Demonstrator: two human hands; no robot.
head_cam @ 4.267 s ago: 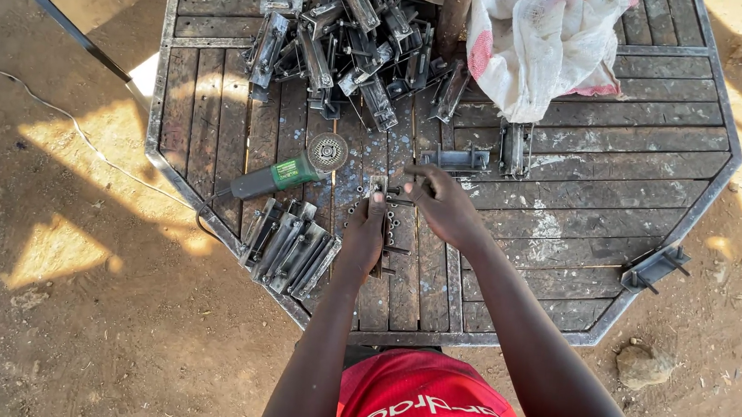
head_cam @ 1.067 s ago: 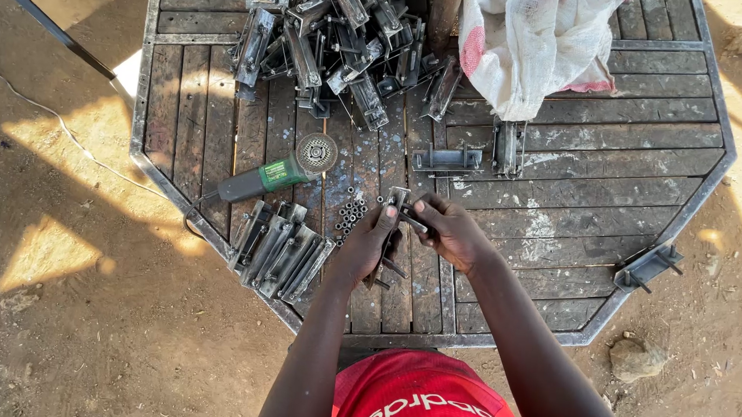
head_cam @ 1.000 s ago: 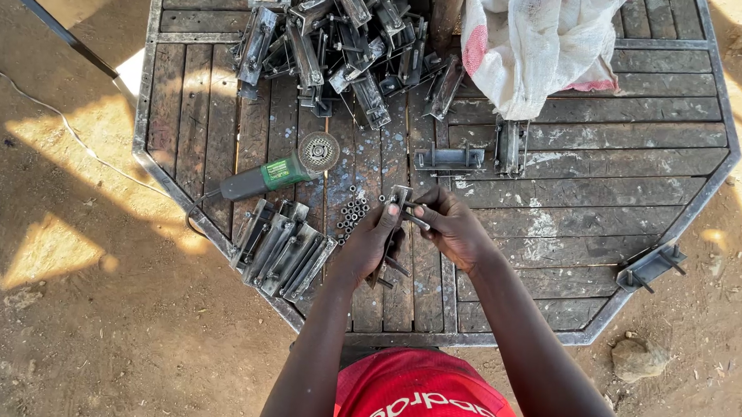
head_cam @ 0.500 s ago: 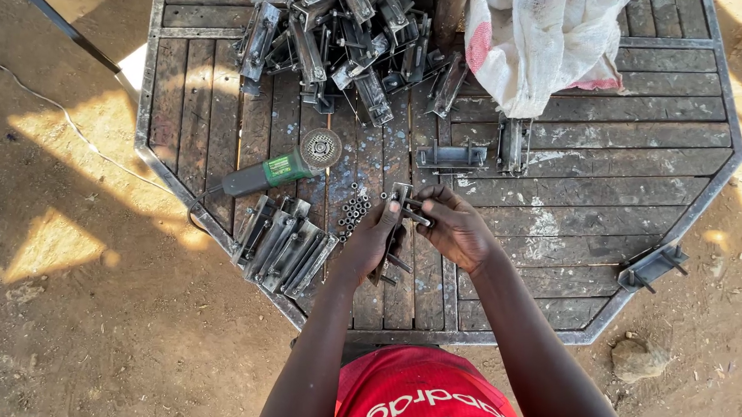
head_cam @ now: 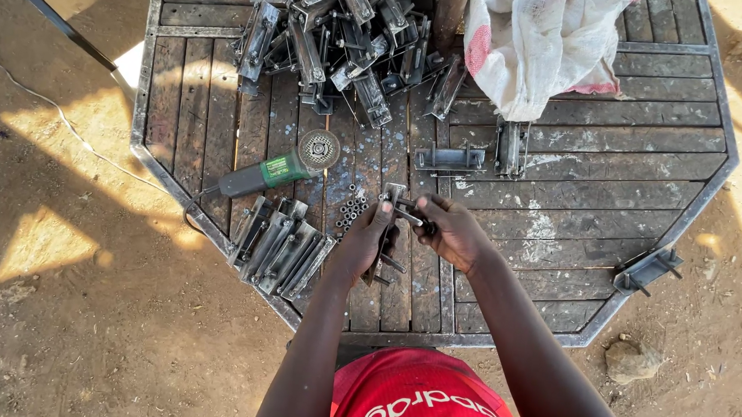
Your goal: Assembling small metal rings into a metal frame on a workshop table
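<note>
Over the near edge of the slatted metal desk (head_cam: pixel 612 197), both hands work on one metal bracket (head_cam: pixel 389 235). Left hand (head_cam: pixel 365 242) is closed around the bracket's body, holding it tilted above the slats. Right hand (head_cam: pixel 454 232) pinches a bolt (head_cam: pixel 407 216) at the bracket's top end, fingers narrow. Small nuts (head_cam: pixel 349 209) lie scattered just left of the hands. Beside them sits a row of brackets (head_cam: pixel 278 246), and behind that a green grinder (head_cam: pixel 275 170). A heap of brackets (head_cam: pixel 347 35) and a white sack (head_cam: pixel 540 43) fill the far side.
</note>
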